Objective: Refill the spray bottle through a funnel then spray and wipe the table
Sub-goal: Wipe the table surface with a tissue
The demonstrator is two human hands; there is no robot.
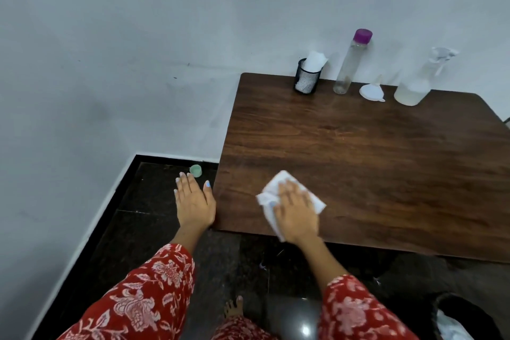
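Observation:
My right hand lies flat on a white paper tissue, pressing it onto the near left part of the dark wooden table. My left hand hovers open beside the table's left edge, fingers spread, holding nothing. At the back right stands the clear spray bottle, partly filled with pale liquid, its trigger head on. A white funnel lies upside down to its left. A tall clear bottle with a purple cap stands next to the funnel.
A black mesh cup holding white tissues stands at the table's back left by the wall. A small green cap lies on the dark floor left of the table. A grey round object and a dark bin sit near my feet.

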